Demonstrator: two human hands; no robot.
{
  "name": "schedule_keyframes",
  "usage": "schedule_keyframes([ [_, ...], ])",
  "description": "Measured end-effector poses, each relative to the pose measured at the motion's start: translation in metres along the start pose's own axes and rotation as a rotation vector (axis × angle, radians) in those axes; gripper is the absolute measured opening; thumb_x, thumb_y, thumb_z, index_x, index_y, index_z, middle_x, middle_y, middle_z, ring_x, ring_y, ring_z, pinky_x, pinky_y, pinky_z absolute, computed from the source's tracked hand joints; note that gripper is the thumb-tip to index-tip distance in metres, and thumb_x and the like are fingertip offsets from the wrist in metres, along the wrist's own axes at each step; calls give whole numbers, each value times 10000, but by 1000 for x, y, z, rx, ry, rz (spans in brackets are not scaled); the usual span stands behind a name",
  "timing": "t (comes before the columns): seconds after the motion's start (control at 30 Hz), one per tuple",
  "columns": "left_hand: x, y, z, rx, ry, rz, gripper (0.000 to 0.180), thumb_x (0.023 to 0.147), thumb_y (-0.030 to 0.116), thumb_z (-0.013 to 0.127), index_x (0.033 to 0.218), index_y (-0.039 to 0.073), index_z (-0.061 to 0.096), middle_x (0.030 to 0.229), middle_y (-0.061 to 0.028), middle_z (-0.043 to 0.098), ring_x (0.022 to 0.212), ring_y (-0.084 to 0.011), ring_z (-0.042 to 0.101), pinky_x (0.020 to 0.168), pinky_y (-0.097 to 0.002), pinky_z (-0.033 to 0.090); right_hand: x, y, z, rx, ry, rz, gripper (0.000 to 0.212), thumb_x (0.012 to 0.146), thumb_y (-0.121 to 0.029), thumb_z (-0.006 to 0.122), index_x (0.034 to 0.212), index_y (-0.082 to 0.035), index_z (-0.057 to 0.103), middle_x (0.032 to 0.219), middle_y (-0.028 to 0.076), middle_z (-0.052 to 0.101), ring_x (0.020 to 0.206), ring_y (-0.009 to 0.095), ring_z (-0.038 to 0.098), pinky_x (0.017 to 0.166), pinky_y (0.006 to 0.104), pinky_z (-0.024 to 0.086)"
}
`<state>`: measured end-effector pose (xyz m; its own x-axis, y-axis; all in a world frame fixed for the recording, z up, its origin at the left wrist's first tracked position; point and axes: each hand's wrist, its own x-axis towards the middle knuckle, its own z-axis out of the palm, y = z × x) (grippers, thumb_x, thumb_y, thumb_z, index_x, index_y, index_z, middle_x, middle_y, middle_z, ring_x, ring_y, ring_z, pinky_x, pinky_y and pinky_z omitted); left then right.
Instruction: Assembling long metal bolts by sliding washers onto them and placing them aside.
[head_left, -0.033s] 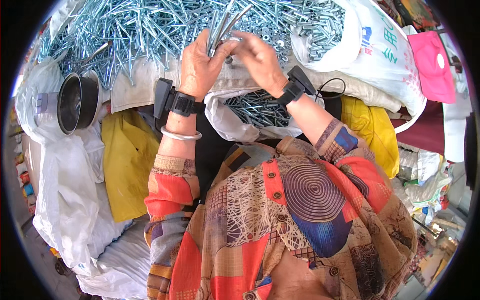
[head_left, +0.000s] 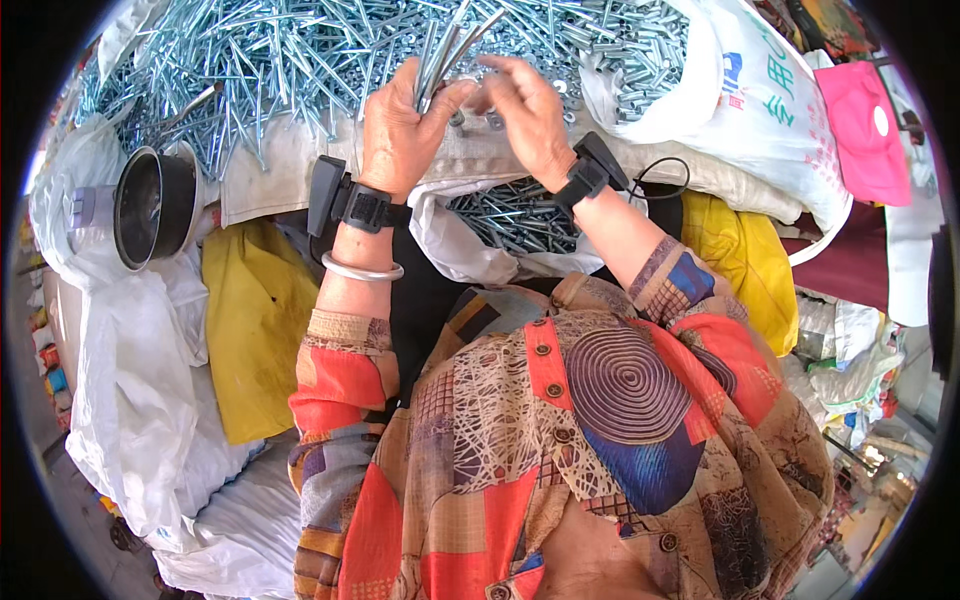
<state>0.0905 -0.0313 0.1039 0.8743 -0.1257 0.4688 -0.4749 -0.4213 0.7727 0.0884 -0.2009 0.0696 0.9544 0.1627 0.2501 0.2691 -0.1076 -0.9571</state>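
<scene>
Apparently, the step in hand is a joint work of two hands on a small bundle of long bolts point(head_left: 448, 58), with the left hand point(head_left: 402, 130) serving as holder and the right hand point(head_left: 530, 118) working close beside it. The bundle is raised in front of the person, before the heap of loose bolts point(head_left: 270, 60) and above the open white sack point(head_left: 450, 245). The left thumb and fingers are clenched around its lower part. The right hand has its fingers half bent and its tips near the left thumb; whether they pinch some small piece, I cannot tell, because this place is blurred and partly covered. In my judgement, the next move calls for a steady left grip, while the right fingertips meet the bundle without spreading it. The long axis of the bundle runs away from the person, toward the heap, and leans to the right; its free far ends fan out slightly, and its near ends are mostly hidden in the left hand.
</scene>
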Motion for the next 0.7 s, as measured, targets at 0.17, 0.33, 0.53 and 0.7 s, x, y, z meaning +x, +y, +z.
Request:
schedule_keyframes([
  [0.17,3,4,5,-35,14,1,250,871,237,762,953,32,645,768,-100,694,647,-234,649,623,-328,520,3,2,1,155,32,-56,522,1057,-393,437,1348,35,502,939,85,699,932,155,654,927,321,477],
  [0.33,7,3,6,-23,16,-9,257,867,237,762,969,28,653,766,-92,696,662,-183,655,627,-317,519,9,14,-5,115,54,-101,616,1048,-476,409,1378,39,478,901,88,697,957,163,634,910,320,475],
  [0.53,6,8,5,-41,6,-22,251,879,238,748,991,29,665,785,-91,708,692,-174,669,645,-311,520,11,17,-10,96,77,46,697,1030,-541,401,1428,31,434,1008,103,693,995,195,622,973,338,442],
  [0.7,3,6,0,-60,-4,-10,254,885,248,747,980,36,644,765,-81,678,657,-180,633,631,-311,514,11,12,4,148,53,-65,641,1037,-506,421,1393,25,469,855,70,660,846,146,614,836,299,487],
])
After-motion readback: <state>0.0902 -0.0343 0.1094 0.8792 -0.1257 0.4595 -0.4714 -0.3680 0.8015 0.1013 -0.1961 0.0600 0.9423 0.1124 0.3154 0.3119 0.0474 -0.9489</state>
